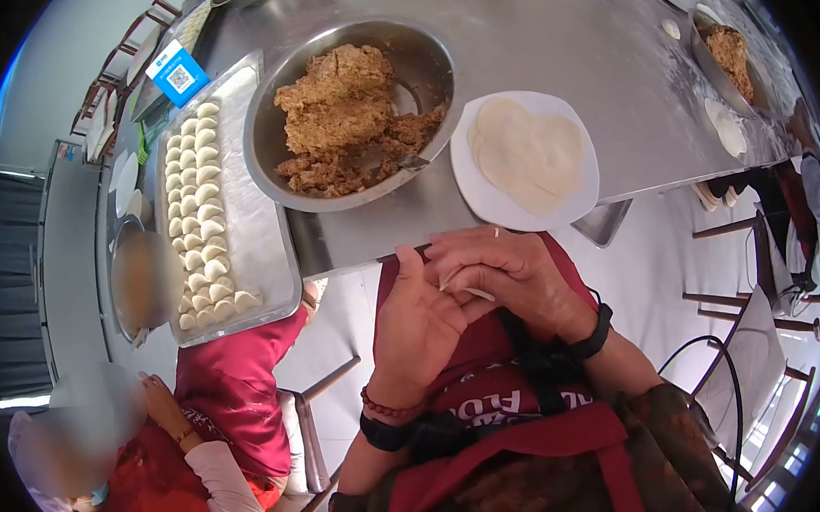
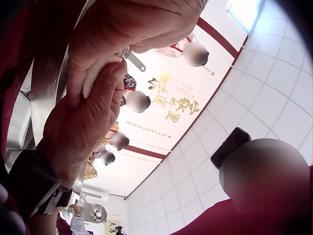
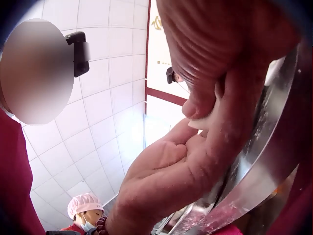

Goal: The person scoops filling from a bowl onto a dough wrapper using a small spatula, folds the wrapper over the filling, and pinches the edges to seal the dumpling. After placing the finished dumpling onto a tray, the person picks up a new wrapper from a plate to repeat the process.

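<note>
A small pale dumpling (image 2: pixel 96 76) lies between my two hands, mostly hidden by fingers. Only thin white edges of it show in the head view, just past the table's front edge. My left hand (image 1: pixel 423 321), with a beaded bracelet and black strap, holds it from the left, thumb raised. From the other side my right hand (image 1: pixel 519 273) pinches it, thumb and fingers bent over it. The right wrist view shows a white bit of dough (image 3: pixel 198 123) under a fingertip. Beyond the hands, a white plate (image 1: pixel 592 165) carries a stack of round wrappers (image 1: pixel 526 155).
A large steel bowl (image 1: pixel 262 176) of brown filling (image 1: pixel 335 101) stands left of the plate. Beside it, a metal tray (image 1: pixel 270 274) bears rows of folded dumplings (image 1: pixel 207 193) and a blue QR-code card (image 1: pixel 176 73). Another person (image 1: pixel 213 484) sits at my left. Chairs stand at right.
</note>
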A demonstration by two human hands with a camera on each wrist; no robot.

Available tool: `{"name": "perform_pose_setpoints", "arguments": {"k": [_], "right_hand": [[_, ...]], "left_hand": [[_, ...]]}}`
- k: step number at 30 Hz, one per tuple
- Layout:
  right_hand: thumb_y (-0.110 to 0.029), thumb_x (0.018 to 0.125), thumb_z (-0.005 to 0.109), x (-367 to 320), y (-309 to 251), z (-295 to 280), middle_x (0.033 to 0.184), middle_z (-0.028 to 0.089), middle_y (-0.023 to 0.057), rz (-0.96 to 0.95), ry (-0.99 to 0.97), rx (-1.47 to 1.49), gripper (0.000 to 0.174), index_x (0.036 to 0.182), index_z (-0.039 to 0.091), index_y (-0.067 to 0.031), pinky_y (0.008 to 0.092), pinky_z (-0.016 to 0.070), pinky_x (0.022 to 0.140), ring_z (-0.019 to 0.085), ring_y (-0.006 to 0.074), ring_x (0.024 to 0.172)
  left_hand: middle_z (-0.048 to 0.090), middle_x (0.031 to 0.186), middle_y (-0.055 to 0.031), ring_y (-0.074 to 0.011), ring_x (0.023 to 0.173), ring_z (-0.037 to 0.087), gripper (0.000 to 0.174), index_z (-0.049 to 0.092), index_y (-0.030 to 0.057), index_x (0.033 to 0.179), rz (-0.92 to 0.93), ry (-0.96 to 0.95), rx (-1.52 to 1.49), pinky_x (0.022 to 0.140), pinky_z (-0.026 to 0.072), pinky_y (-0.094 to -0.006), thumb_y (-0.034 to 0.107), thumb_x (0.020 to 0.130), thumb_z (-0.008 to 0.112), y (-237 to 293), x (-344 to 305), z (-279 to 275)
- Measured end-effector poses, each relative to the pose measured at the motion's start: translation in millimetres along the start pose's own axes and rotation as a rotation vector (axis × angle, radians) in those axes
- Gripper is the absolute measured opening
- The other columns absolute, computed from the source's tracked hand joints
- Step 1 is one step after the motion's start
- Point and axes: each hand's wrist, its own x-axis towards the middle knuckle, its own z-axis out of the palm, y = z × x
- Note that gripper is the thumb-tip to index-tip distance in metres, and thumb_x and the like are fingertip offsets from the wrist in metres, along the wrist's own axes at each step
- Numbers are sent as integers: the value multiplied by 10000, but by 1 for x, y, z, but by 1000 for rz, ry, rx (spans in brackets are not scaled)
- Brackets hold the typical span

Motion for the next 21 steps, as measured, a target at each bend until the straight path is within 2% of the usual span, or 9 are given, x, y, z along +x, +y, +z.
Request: {"name": "perform_pose_setpoints", "arguments": {"k": [3, 6, 9, 18, 21], "right_hand": [[-73, 823, 703, 9, -28, -12, 1123, 704, 102, 198, -92, 64, 189, 1010, 716, -96, 363, 521, 894, 660, 279, 1072], [-46, 805, 691, 0, -13, -8, 1125, 709, 88, 25, -72, -115, 232, 1025, 716, -113, 406, 471, 969, 626, 292, 1149], [-62, 803, 702, -3, -10, -13, 1136, 711, 72, 19, -118, -147, 247, 1042, 718, -123, 419, 435, 1014, 587, 314, 1210], [-109, 817, 725, -6, -8, -14, 1138, 716, 26, 112, -82, 30, 212, 1029, 726, -118, 396, 453, 987, 586, 312, 1219], [-107, 810, 727, -6, -7, -14, 1142, 711, 37, -28, -98, -61, 219, 1029, 725, -116, 402, 457, 987, 592, 307, 1205]], "left_hand": [[536, 1340, -192, -310, 1236, 555, 671, 412, -17, 1374, 21, 46, -29, 1056, 448, -516, 532, 1054, 196, 0, 1, 8], [540, 1334, -188, -305, 1231, 560, 661, 415, -11, 1372, -3, -9, 22, 1042, 468, -506, 524, 1057, 189, -2, 4, 3], [543, 1329, -186, -306, 1222, 566, 648, 416, -1, 1372, -19, -34, 41, 1043, 470, -506, 516, 1059, 183, -5, 4, 3], [537, 1334, -189, -299, 1233, 557, 679, 415, -16, 1367, 0, 36, 15, 1047, 471, -494, 542, 1050, 194, -7, 4, 9], [536, 1336, -188, -297, 1233, 557, 679, 413, -19, 1369, 18, -36, 24, 1051, 467, -486, 540, 1051, 195, -8, 5, 7]]}}
